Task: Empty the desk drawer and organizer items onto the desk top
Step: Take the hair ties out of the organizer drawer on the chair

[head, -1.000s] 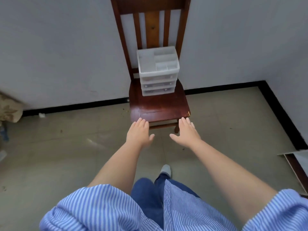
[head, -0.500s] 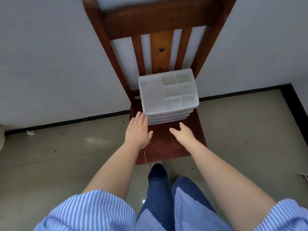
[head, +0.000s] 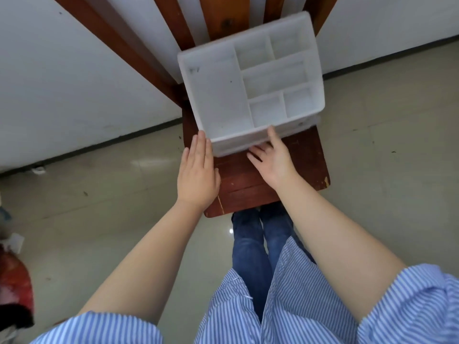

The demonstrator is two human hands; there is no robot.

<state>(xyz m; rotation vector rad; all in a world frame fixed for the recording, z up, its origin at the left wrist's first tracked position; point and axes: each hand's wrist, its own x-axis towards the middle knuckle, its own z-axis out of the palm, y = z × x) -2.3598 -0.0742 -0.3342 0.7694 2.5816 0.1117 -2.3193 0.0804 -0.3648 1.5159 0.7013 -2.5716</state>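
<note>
**Lighting and picture quality, head view**

I log bright, even, diffuse light. A small glare spot on the floor (head: 231,230) below the right hand (head: 274,162). Soft, weak shadows under both hands. Slight motion blur throughout. Wide-angle bending is strong above the left hand (head: 197,175), along the chair (head: 248,192) slats.

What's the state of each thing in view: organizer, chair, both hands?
organizer: upright on the chair seat, top compartments empty, drawers look shut
chair: upright, seat holds only the organizer
left hand: open, flat, fingertips at the organizer's near left corner
right hand: open, fingers against the organizer's front, not gripping
</note>
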